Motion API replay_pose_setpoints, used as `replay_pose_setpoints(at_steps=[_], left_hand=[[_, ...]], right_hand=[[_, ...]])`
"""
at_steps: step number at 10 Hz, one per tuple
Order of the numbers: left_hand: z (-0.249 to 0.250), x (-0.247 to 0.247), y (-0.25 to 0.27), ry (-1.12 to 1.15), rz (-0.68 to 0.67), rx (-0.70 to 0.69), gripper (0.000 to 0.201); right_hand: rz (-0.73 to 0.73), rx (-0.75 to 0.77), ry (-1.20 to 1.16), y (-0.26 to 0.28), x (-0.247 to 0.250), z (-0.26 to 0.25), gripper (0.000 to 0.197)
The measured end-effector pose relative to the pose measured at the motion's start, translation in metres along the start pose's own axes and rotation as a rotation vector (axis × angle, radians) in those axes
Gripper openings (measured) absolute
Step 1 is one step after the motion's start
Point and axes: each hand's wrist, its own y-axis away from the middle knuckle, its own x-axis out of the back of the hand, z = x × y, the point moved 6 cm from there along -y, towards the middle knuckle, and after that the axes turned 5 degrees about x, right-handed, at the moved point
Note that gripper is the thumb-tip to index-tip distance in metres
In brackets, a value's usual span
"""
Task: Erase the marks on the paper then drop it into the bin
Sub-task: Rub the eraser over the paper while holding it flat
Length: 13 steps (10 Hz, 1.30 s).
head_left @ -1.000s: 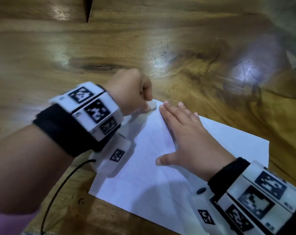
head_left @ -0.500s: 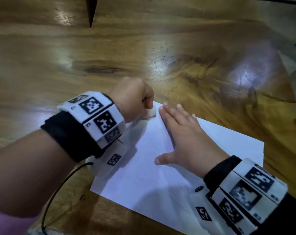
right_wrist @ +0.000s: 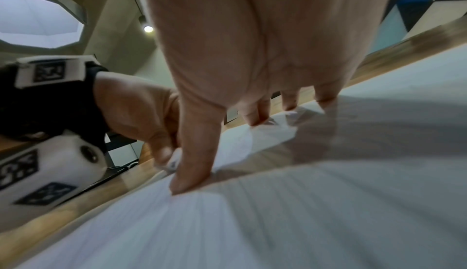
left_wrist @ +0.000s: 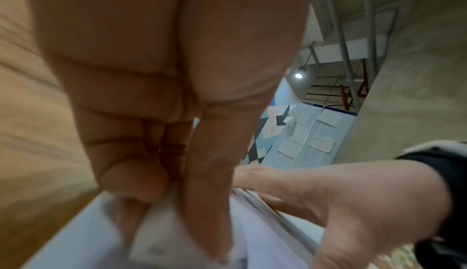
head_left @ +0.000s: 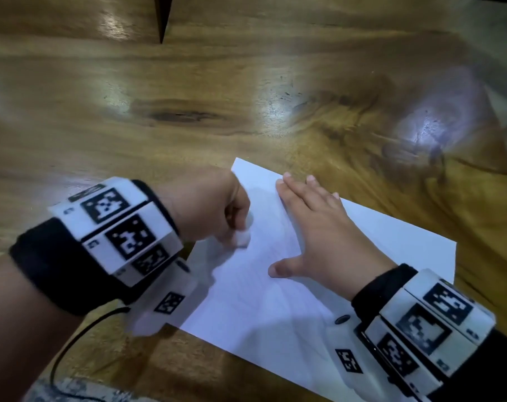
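A white sheet of paper [head_left: 385, 245] lies at an angle on the wooden table [head_left: 188, 82]. My left hand [head_left: 217, 210] is curled into a fist and pinches a small white eraser [head_left: 242, 237] against the paper's left part. The eraser [left_wrist: 161, 239] shows between thumb and fingers in the left wrist view, and faintly as the eraser [right_wrist: 174, 162] in the right wrist view. My right hand [head_left: 313, 227] lies flat on the paper with straight fingers and thumb spread. Any marks on the sheet are too faint to tell. No bin is in view.
A black cable [head_left: 69, 346] runs from my left wrist off the near table edge. A dark pointed object [head_left: 162, 18] stands at the far side. A table edge and floor show at the upper right [head_left: 504, 105].
My left hand with the eraser has moved from the paper's far corner toward me, down the left part of the sheet. The right hand stays flat on the paper.
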Motion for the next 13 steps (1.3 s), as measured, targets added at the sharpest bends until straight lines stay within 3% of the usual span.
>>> replay_pose_setpoints(at_steps=[2,3,4,6,7,8,9,10,11,13], left_hand=[[0.012,0.025,-0.014,0.131,0.311,-0.008,0.009],[0.007,0.011,-0.008,0.037,0.202,-0.042,0.021],[0.001,-0.004,0.006,-0.036,-0.02,-0.036,0.019],[0.008,0.02,-0.013,0.099,0.235,-0.003,0.021],[0.0,0.002,-0.001,0.034,0.052,-0.022,0.022],[-0.003,0.003,0.0,0.068,0.031,0.004,0.017],[-0.002,0.023,-0.007,0.161,0.313,0.032,0.011],[-0.007,0.014,-0.003,0.085,0.226,0.008,0.007],[-0.013,0.0,0.008,-0.011,-0.022,0.006,0.014],[-0.012,0.015,-0.004,0.152,0.249,0.034,0.013]], right_hand=[[-0.003,-0.006,-0.008,0.0,0.0,0.001,0.119],[0.0,-0.005,-0.007,0.0,0.0,0.001,0.12],[0.002,-0.003,-0.016,0.0,0.0,0.0,0.119],[-0.002,-0.001,-0.013,0.0,0.0,0.001,0.119],[0.001,-0.004,-0.014,0.0,0.0,0.0,0.119],[-0.001,-0.007,-0.011,0.0,0.0,0.0,0.119],[0.008,-0.003,-0.014,0.0,0.0,0.0,0.12],[0.01,-0.001,-0.016,0.001,0.0,0.0,0.119],[0.012,0.002,-0.013,0.0,0.0,0.001,0.119],[0.012,0.018,-0.01,0.0,-0.002,0.001,0.115]])
